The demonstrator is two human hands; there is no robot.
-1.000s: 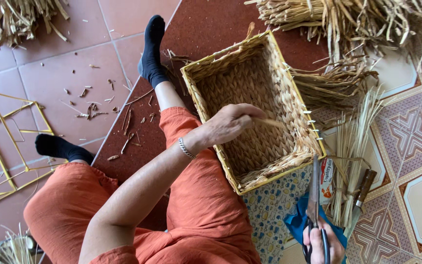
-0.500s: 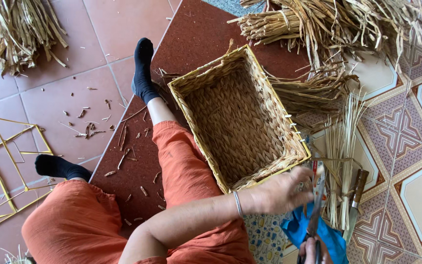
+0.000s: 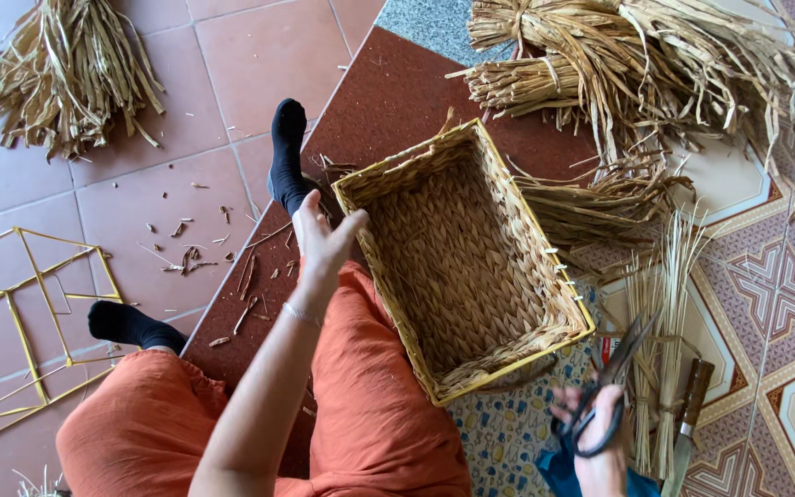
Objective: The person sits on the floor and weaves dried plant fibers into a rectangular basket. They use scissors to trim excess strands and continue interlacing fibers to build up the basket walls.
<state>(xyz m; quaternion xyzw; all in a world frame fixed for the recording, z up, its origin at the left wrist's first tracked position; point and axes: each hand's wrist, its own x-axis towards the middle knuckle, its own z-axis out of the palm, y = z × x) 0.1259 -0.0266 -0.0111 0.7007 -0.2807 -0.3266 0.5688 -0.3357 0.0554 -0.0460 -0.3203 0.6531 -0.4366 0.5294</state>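
A rectangular woven straw basket with a yellow frame rests against my orange-trousered leg. My left hand, with a bracelet on the wrist, is at the basket's near left corner. Its fingers are spread, the thumb is close to the rim, and it holds nothing. My right hand is low at the right, below the basket, and grips dark scissors whose blades point up toward the basket's corner.
A large bundle of dried straw lies beyond the basket, and another at the far left. Thin stalks and a wooden-handled tool lie at the right. A yellow wire frame sits on the left tiles. Straw scraps litter the floor.
My left hand left the inside of the basket, reached right toward the scissors, and has now swung back to the basket's left corner. The scissors have risen further into view.
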